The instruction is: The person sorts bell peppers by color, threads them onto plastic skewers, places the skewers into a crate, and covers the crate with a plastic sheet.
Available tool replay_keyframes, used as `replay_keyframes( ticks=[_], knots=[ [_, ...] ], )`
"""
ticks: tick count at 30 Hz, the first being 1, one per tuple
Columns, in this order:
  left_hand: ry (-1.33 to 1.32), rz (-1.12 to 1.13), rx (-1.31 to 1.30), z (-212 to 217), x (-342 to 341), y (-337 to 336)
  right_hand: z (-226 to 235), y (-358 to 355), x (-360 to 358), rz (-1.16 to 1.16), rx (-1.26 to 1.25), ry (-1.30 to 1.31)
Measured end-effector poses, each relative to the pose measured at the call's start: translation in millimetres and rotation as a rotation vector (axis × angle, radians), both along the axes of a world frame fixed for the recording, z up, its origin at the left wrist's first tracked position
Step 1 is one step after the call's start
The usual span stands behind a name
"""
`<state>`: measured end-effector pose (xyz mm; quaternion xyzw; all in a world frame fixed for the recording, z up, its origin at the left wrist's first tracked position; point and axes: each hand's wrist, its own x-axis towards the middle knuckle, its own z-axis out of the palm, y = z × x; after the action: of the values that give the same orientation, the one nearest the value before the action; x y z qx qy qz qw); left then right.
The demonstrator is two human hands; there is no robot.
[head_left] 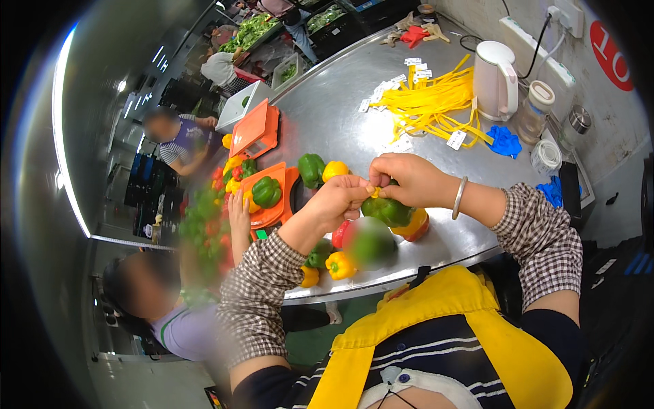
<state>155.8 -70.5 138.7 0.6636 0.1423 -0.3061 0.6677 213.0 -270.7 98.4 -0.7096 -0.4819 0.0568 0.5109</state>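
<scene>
My left hand (338, 199) and my right hand (407, 178) meet over the steel table, fingertips pinched together on a short piece of yellow strap (375, 193). Right below them is a green bell pepper (388, 213), close against a yellow and red bell pepper (415, 226); whether the strap runs round them is hidden. Beyond my left hand lie another green pepper (311, 170) and a yellow pepper (334, 170). Nearer to me are a red pepper (340, 234), a small yellow pepper (341, 266) and a blurred green shape (370, 244).
Yellow tagged straps (436, 102) lie in a heap on the steel table (320, 102), near a kettle (492, 82), jars and a blue glove (504, 141). At left, a co-worker's hand (238, 221) is by an orange scale tray (269, 211) holding peppers. Another person stands farther off.
</scene>
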Motion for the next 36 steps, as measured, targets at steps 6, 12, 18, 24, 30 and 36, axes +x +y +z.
replay_keyframes(
  ticks=[6,12,18,24,30,36],
  knots=[
    [0.119,0.055,-0.082,4.8,1.2,5.6,-6.0,9.9,-13.8,-0.180,0.018,-0.509],
    [0.056,0.003,-0.038,0.1,-0.2,9.3,4.8,9.8,-23.5,-0.248,-0.013,-0.654],
    [-0.101,0.036,0.034,-1.9,-12.0,-1.4,-10.8,2.3,-1.5,-0.070,0.044,-0.290],
    [-0.011,0.054,-0.088,-2.4,-5.5,5.4,-8.3,5.4,-13.1,-0.218,0.023,-0.599],
    [-0.031,0.080,-0.070,-3.0,-3.3,2.7,-8.5,3.3,-12.9,-0.208,-0.019,-0.792],
    [-0.583,0.029,0.415,-30.7,-9.9,-3.8,-20.5,7.9,3.8,-0.097,0.259,-0.262]
  ],
)
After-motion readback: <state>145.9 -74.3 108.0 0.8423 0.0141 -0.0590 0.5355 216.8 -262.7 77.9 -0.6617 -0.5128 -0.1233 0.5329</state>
